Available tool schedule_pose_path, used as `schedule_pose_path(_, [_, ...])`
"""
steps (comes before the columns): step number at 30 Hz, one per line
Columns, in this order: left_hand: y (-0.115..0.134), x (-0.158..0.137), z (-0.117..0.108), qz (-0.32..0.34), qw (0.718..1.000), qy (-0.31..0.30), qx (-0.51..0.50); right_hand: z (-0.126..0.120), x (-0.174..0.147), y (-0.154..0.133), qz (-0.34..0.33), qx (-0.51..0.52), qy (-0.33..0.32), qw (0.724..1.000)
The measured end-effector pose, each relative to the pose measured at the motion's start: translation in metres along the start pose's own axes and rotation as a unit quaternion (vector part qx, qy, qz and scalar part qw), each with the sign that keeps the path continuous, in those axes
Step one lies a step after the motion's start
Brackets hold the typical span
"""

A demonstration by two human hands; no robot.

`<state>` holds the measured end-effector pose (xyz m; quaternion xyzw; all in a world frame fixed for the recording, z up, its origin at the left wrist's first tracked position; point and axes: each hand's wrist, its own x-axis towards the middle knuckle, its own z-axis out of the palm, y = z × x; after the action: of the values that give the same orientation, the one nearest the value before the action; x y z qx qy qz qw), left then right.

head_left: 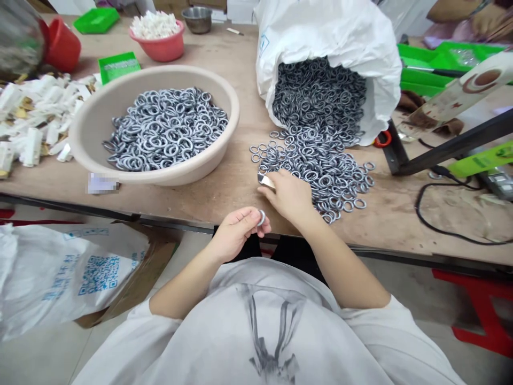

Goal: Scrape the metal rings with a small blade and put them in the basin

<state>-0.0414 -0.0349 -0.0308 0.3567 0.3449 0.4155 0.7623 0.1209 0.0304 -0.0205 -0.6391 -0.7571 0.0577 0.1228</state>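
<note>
Nearest the camera lay a white short-sleeved top (192, 331) with a grey print across its front. Both bare forearms angled inward from its sleeves, and the two hands stood apart, near each other. At the front edge of the wooden surface (192, 203), the left hand (240, 227) was turned partly palm-up, its thumb and fingers pinching one glossy grey ring (261, 217). Back upward and fingers curled, the right hand (289, 195) gripped one small pale tool with a dark tip (266, 182), beside the near left side of a loose heap of grey rings (324, 171).

That heap spilled from one tipped white sack (328, 32), itself full of rings; one oval beige basin (156, 176) held another pile, and all were too many to count. Behind the basin stood one red bucket (64, 45), one pinkish-red bowl of white pieces (160, 45), one round metal bowl (197, 21) and two green trays.

Blue print marked a white printed sack (64, 267) on the left below the surface: one square QR code (99, 275) and characters too blurred to read. A small pale label (103, 183) by the basin was pixelated.
</note>
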Motion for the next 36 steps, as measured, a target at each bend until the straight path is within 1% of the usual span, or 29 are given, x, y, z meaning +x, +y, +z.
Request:
schedule_pose_path(2, [0.005,0.002,-0.007,0.011,0.999,0.031,-0.003,0.002,0.010,-0.007,-0.002,-0.048,-0.031,0.998])
schedule_pose_path(4, [0.009,0.003,-0.014,0.014,0.998,0.062,-0.021,0.003,0.012,-0.010,0.003,-0.046,-0.045,0.998])
schedule_pose_path(5, [0.011,0.004,-0.017,0.012,0.997,0.075,-0.032,0.002,0.011,-0.009,0.002,-0.018,-0.041,0.999])
schedule_pose_path(6, [0.013,0.005,-0.019,0.007,0.996,0.083,-0.044,0.001,0.008,-0.008,-0.002,0.034,-0.034,0.999])
schedule_pose_path(7, [0.013,0.006,-0.019,0.000,0.995,0.087,-0.056,-0.001,0.004,-0.006,-0.008,0.113,-0.026,0.993])
schedule_pose_path(8, [0.013,0.007,-0.019,-0.008,0.994,0.084,-0.068,-0.002,-0.002,-0.004,-0.020,0.213,-0.027,0.976])
schedule_pose_path(9, [0.013,0.009,-0.018,-0.019,0.994,0.075,-0.078,-0.003,-0.009,-0.003,-0.033,0.324,-0.038,0.945])
schedule_pose_path(10, [0.011,0.010,-0.016,-0.033,0.994,0.061,-0.086,-0.004,-0.016,-0.003,-0.041,0.430,-0.059,0.900])
schedule_pose_path(11, [0.010,0.011,-0.013,-0.049,0.994,0.043,-0.091,-0.003,-0.022,-0.004,-0.041,0.519,-0.085,0.850])
schedule_pose_path(12, [0.008,0.012,-0.010,-0.069,0.993,0.023,-0.094,-0.002,-0.028,-0.006,-0.030,0.584,-0.111,0.803])
schedule_pose_path(13, [0.006,0.012,-0.006,-0.091,0.991,0.003,-0.097,0.000,-0.033,-0.008,-0.012,0.626,-0.130,0.769])
schedule_pose_path(14, [0.004,0.012,-0.003,-0.111,0.988,-0.015,-0.102,0.002,-0.037,-0.010,0.007,0.649,-0.139,0.748])
schedule_pose_path(15, [0.003,0.012,0.000,-0.126,0.985,-0.028,-0.111,0.005,-0.040,-0.011,0.023,0.659,-0.138,0.739])
schedule_pose_path(16, [0.002,0.012,0.003,-0.131,0.983,-0.034,-0.122,0.007,-0.041,-0.012,0.030,0.658,-0.130,0.741])
schedule_pose_path(17, [0.002,0.012,0.005,-0.128,0.982,-0.032,-0.132,0.008,-0.043,-0.012,0.030,0.646,-0.110,0.755])
schedule_pose_path(18, [0.001,0.011,0.007,-0.117,0.983,-0.023,-0.140,0.009,-0.045,-0.011,0.026,0.619,-0.078,0.781])
schedule_pose_path(19, [0.001,0.011,0.008,-0.099,0.985,-0.009,-0.144,0.009,-0.046,-0.010,0.018,0.575,-0.038,0.817])
schedule_pose_path(21, [0.000,0.011,0.009,-0.064,0.988,0.020,-0.141,0.006,-0.052,-0.008,-0.016,0.445,0.048,0.894])
schedule_pose_path(22, [-0.001,0.011,0.010,-0.051,0.989,0.031,-0.138,0.004,-0.056,-0.007,-0.043,0.374,0.079,0.923])
schedule_pose_path(23, [-0.002,0.011,0.011,-0.042,0.989,0.040,-0.135,0.002,-0.059,-0.007,-0.072,0.308,0.098,0.944])
schedule_pose_path(24, [-0.002,0.011,0.012,-0.034,0.990,0.046,-0.132,0.001,-0.063,-0.009,-0.101,0.255,0.105,0.956])
schedule_pose_path(25, [-0.003,0.011,0.013,-0.028,0.990,0.051,-0.130,0.000,-0.066,-0.010,-0.123,0.214,0.108,0.963])
schedule_pose_path(27, [-0.004,0.011,0.016,-0.022,0.990,0.056,-0.127,-0.001,-0.070,-0.015,-0.143,0.156,0.114,0.971])
schedule_pose_path(29, [-0.004,0.011,0.018,-0.019,0.990,0.058,-0.127,-0.001,-0.072,-0.018,-0.148,0.127,0.118,0.974])
schedule_pose_path(31, [-0.004,0.009,0.018,-0.016,0.990,0.058,-0.130,0.001,-0.070,-0.018,-0.150,0.122,0.114,0.975])
schedule_pose_path(33, [-0.005,0.006,0.018,-0.013,0.991,0.051,-0.126,0.002,-0.066,-0.013,-0.127,0.129,0.105,0.978])
schedule_pose_path(36, [-0.007,0.001,0.015,-0.014,0.995,0.023,-0.101,0.000,-0.049,0.001,-0.027,0.114,0.084,0.990])
